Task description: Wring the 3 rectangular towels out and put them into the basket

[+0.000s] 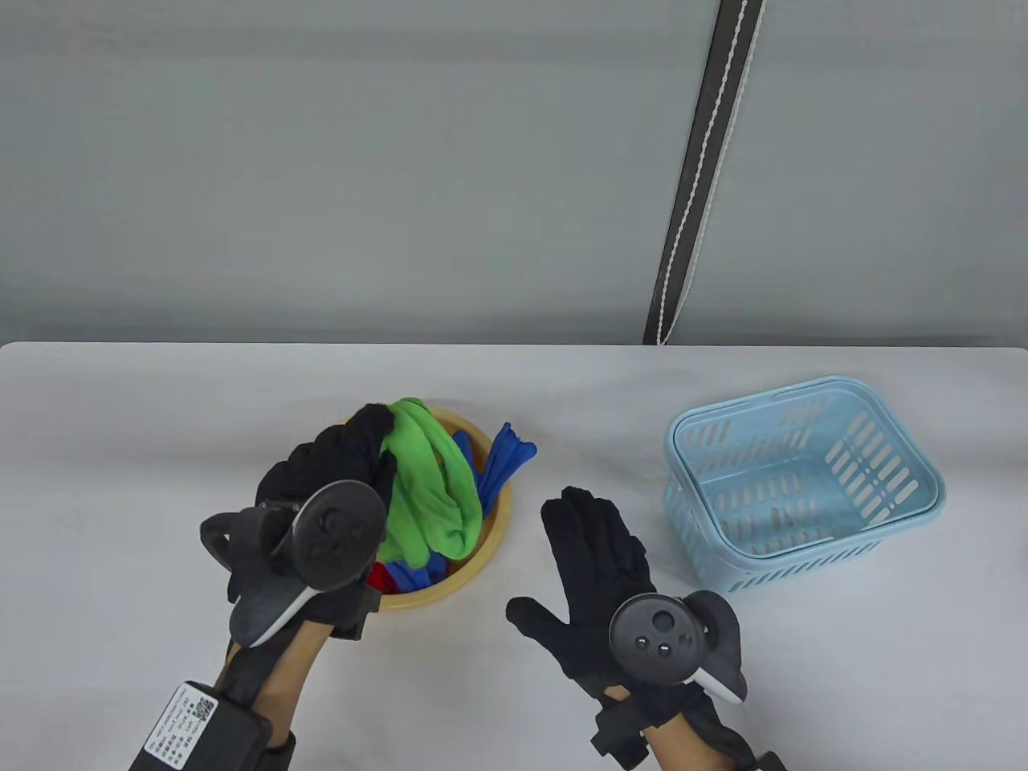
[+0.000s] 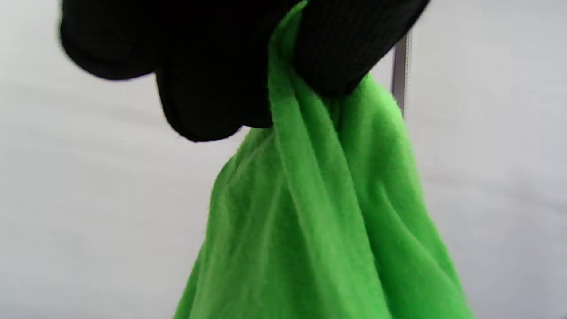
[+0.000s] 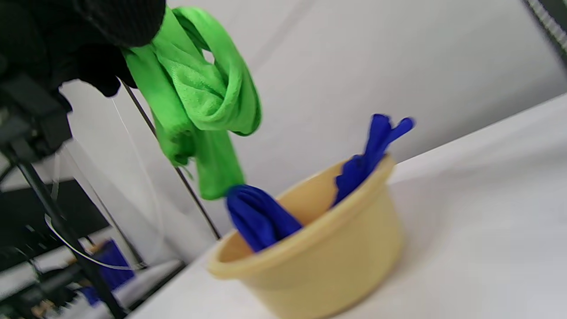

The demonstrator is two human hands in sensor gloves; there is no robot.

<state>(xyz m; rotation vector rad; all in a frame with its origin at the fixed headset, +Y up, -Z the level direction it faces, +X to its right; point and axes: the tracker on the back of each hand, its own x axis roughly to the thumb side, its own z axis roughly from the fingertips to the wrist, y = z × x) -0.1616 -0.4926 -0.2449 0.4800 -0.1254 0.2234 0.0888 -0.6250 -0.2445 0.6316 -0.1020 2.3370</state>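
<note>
Above the yellow basin (image 1: pixel 490 534) | your left hand (image 1: pixel 337 474) grips the green towel (image 1: pixel 426 490); right hand (image 1: pixel 598 562) spread, holding nothing | risk: one-handed lift drips onto table.

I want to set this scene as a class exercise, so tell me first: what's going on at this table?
A person in sensor gloves is lifting a green towel out of a yellow bowl with the left hand, whose fingers grip its top. The right hand hovers open beside the bowl, holding nothing. A blue towel and a red one are in the bowl. The light blue basket on the right holds no towel yet.
</note>
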